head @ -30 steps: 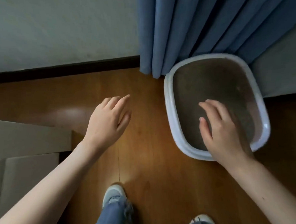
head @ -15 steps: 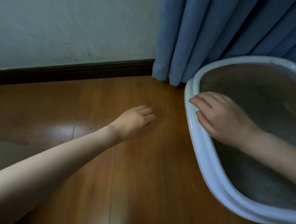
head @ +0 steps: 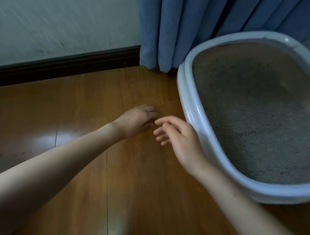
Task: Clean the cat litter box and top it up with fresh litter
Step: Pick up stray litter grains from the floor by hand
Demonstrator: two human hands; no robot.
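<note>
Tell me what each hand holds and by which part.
The right hand holds nothing, fingers spread beside the litter box. The left hand curls on the floor; any hold cannot be told.

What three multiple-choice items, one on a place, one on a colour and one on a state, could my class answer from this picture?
1. Where does the litter box stand?
A. on the floor beside the curtain
B. on a shelf
C. on a chair

2. What colour is the curtain?
A. red
B. blue
C. yellow

3. How is the right hand?
A. gripping a scoop
B. deep in the litter
C. open, holding nothing

Answers:
1 A: its base rests on the wooden floor, with the curtain just behind.
2 B: the folds are plainly blue.
3 C: its fingers are spread over the floor, near the left hand.
</note>
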